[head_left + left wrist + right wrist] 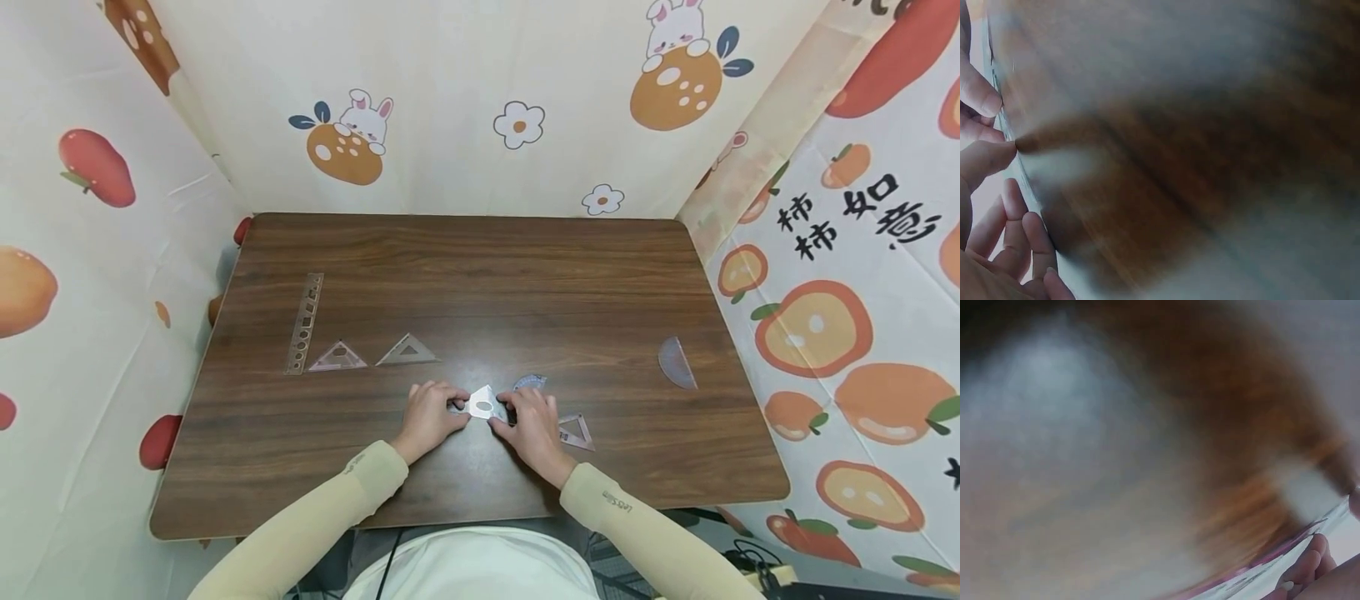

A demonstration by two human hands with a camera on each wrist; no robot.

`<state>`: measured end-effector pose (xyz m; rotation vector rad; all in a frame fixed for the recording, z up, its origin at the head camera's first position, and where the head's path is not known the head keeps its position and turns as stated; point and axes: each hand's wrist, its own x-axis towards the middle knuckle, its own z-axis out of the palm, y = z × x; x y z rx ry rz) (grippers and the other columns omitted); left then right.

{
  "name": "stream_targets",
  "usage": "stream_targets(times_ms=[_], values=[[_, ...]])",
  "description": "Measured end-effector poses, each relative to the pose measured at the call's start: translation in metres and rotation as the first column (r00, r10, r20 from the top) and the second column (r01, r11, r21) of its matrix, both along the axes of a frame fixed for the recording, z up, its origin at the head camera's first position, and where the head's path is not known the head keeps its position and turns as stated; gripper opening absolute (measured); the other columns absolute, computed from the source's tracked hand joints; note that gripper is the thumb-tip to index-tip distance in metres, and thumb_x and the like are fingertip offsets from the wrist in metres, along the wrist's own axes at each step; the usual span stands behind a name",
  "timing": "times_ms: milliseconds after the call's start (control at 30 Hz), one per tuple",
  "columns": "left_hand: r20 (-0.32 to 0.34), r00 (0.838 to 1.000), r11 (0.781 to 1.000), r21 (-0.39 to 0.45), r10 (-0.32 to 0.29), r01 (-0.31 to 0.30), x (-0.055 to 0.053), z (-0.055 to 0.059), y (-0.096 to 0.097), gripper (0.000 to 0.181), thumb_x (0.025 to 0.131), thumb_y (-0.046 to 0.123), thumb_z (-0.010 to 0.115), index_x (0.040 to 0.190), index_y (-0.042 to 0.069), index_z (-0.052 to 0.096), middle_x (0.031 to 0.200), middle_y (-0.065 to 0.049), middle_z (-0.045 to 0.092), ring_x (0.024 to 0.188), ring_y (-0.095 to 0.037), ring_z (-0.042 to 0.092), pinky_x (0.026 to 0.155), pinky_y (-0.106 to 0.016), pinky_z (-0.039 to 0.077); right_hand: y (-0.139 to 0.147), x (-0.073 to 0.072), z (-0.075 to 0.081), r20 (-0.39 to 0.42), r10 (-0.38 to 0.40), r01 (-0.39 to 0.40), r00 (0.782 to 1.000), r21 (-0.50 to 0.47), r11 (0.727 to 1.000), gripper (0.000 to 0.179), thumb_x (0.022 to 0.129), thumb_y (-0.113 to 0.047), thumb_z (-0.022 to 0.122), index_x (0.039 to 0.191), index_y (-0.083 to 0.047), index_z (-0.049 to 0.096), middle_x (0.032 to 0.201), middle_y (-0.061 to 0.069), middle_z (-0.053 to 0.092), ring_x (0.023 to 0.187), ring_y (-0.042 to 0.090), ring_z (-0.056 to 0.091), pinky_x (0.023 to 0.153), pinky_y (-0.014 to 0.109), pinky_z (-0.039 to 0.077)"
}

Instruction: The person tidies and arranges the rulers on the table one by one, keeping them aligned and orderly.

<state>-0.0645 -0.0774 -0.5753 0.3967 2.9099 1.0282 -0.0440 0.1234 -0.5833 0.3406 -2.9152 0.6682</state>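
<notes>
Between my hands, near the front middle of the table, is a small shiny pale flat piece (483,403) with a round hole. My left hand (433,417) pinches its left end, and my right hand (531,429) pinches the right end. In the left wrist view, left-hand fingers (985,165) lie along a thin pale edge. Right-hand fingers (1307,562) show at a pale, partly pink edge in the right wrist view. A bluish protractor (531,381) lies just beyond the right hand. Beside the right wrist rests a clear set square (577,432), partly covered.
On the left of the brown table (360,250) lie a clear ruler (303,323), a pinkish set square (337,357) and another clear set square (407,350). A purplish protractor (677,363) lies to the right. Patterned cloth walls (457,167) surround the table's back and sides.
</notes>
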Motion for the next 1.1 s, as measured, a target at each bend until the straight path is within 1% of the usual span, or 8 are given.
stream_targets(times_ms=[100, 200, 333, 433, 567, 700, 933, 1100], values=[[-0.005, 1.0, 0.999, -0.044, -0.013, 0.013, 0.0, 0.0, 0.001, 0.035, 0.065, 0.032, 0.087, 0.095, 0.018, 0.077, 0.083, 0.006, 0.069, 0.078, -0.014, 0.057, 0.072, -0.031, 0.032, -0.001, 0.001, 0.002, 0.027, -0.01, 0.01, 1.0, 0.005, 1.0, 0.04, 0.071, -0.038, 0.083, 0.103, -0.017, 0.072, 0.09, -0.002, 0.064, 0.084, 0.016, 0.055, 0.071, 0.03, 0.028], [-0.009, 1.0, 0.998, -0.07, -0.005, 0.004, 0.0, 0.002, 0.003, 0.036, 0.063, 0.036, 0.087, 0.092, 0.019, 0.077, 0.086, 0.005, 0.068, 0.08, -0.016, 0.057, 0.071, -0.033, 0.034, -0.003, 0.0, 0.006, 0.062, -0.021, 0.021, 0.998, -0.001, 1.0, 0.042, 0.071, -0.04, 0.083, 0.103, -0.016, 0.072, 0.089, -0.002, 0.064, 0.083, 0.015, 0.054, 0.071, 0.03, 0.027], [-0.011, 1.0, 0.998, -0.065, 0.021, -0.022, 0.001, 0.005, 0.004, 0.034, 0.061, 0.035, 0.088, 0.088, 0.018, 0.077, 0.086, 0.003, 0.069, 0.081, -0.018, 0.059, 0.071, -0.034, 0.037, -0.006, -0.001, 0.011, 0.106, -0.035, 0.034, 0.994, 0.006, 0.999, 0.04, 0.072, -0.039, 0.082, 0.103, -0.017, 0.072, 0.087, -0.001, 0.062, 0.081, 0.015, 0.052, 0.071, 0.03, 0.026], [-0.011, 0.999, 0.998, -0.06, 0.035, -0.035, 0.002, 0.005, 0.005, 0.033, 0.061, 0.035, 0.089, 0.087, 0.018, 0.077, 0.085, 0.003, 0.069, 0.081, -0.018, 0.059, 0.072, -0.035, 0.039, -0.007, -0.002, 0.011, 0.12, -0.042, 0.04, 0.992, 0.017, 0.999, 0.039, 0.072, -0.039, 0.082, 0.103, -0.017, 0.072, 0.086, -0.002, 0.062, 0.081, 0.015, 0.051, 0.071, 0.031, 0.026], [-0.017, 0.999, 0.997, -0.057, 0.046, -0.047, 0.002, 0.006, 0.006, 0.031, 0.059, 0.035, 0.089, 0.084, 0.02, 0.076, 0.082, 0.005, 0.07, 0.079, -0.016, 0.059, 0.071, -0.033, 0.039, -0.007, -0.002, 0.008, 0.101, -0.04, 0.039, 0.994, 0.015, 0.999, 0.038, 0.07, -0.038, 0.083, 0.101, -0.019, 0.072, 0.084, -0.003, 0.061, 0.081, 0.014, 0.052, 0.072, 0.031, 0.026], [-0.024, 0.999, 0.997, -0.056, 0.047, -0.049, 0.002, 0.007, 0.006, 0.033, 0.06, 0.034, 0.089, 0.085, 0.018, 0.076, 0.079, 0.005, 0.071, 0.078, -0.017, 0.061, 0.071, -0.035, 0.039, -0.007, -0.004, 0.005, 0.079, -0.033, 0.032, 0.996, 0.01, 0.999, 0.037, 0.069, -0.038, 0.082, 0.1, -0.02, 0.071, 0.08, -0.005, 0.058, 0.078, 0.012, 0.051, 0.072, 0.031, 0.027], [0.021, 0.999, 0.996, -0.077, 0.046, -0.044, 0.003, 0.007, 0.007, 0.041, 0.06, 0.037, 0.089, 0.093, 0.016, 0.076, 0.086, 0.003, 0.072, 0.08, -0.019, 0.059, 0.073, -0.036, 0.04, -0.007, -0.006, 0.006, 0.087, -0.016, 0.015, 0.996, 0.005, 1.0, 0.038, 0.071, -0.037, 0.082, 0.102, -0.018, 0.071, 0.081, -0.004, 0.057, 0.075, 0.013, 0.048, 0.071, 0.029, 0.025], [0.032, 0.998, 0.996, -0.071, 0.061, -0.059, 0.002, 0.005, 0.008, 0.04, 0.061, 0.037, 0.088, 0.094, 0.017, 0.076, 0.088, 0.003, 0.07, 0.081, -0.017, 0.057, 0.073, -0.034, 0.039, -0.006, -0.007, 0.006, 0.046, -0.006, 0.006, 0.999, -0.002, 1.0, 0.037, 0.07, -0.037, 0.082, 0.1, -0.018, 0.071, 0.081, -0.004, 0.057, 0.075, 0.012, 0.048, 0.071, 0.029, 0.025]])
